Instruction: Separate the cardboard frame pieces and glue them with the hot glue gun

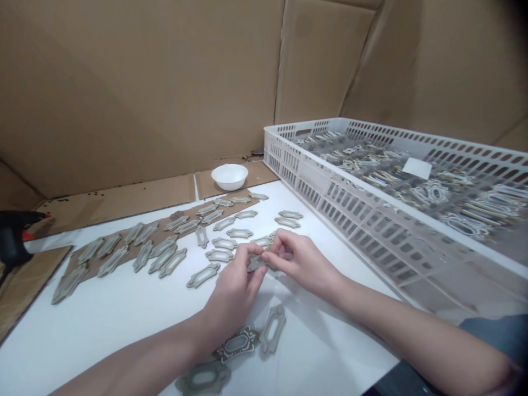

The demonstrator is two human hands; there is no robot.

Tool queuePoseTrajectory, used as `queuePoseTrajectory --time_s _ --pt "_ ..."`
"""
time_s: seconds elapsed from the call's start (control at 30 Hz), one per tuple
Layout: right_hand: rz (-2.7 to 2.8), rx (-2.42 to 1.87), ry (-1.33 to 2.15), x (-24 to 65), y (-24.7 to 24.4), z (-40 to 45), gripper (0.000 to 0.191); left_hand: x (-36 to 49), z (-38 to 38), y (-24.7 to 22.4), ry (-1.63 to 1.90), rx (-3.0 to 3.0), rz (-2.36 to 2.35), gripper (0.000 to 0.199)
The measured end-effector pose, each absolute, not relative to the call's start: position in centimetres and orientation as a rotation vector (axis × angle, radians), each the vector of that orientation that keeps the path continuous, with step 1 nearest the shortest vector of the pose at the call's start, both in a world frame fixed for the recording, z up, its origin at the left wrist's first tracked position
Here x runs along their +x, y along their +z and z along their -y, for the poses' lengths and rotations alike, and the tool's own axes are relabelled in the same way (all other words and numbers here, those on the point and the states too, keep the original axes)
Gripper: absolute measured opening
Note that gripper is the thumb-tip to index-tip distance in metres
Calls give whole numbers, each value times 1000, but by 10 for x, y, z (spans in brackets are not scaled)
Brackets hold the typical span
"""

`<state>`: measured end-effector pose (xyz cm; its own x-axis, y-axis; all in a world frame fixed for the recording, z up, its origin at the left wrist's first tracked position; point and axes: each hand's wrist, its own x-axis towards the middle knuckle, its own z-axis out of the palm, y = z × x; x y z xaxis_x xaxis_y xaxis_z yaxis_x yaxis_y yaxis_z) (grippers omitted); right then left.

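While left hand (236,280) and right hand (307,261) both pinch small grey piece (256,264) over white tabletop (136,313), slip seems possible: thin profile may offer little hold, and dropped piece could knock loose frames (219,260) lying just beyond hands.

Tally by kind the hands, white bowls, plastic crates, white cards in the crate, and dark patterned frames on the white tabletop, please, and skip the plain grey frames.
Hands, left hand and right hand: 2
White bowl: 1
Plastic crate: 1
White card: 1
Dark patterned frame: 1
Total: 6
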<state>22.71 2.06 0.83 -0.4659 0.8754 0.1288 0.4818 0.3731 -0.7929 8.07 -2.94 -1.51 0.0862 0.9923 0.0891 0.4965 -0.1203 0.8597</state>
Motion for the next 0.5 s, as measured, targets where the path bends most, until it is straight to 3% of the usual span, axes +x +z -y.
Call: queuePoseTrajectory --time_s 0.5 --pt "2079 -1174 839 231 10 -22 24 81 28 -17 1109 1498 -1450 16"
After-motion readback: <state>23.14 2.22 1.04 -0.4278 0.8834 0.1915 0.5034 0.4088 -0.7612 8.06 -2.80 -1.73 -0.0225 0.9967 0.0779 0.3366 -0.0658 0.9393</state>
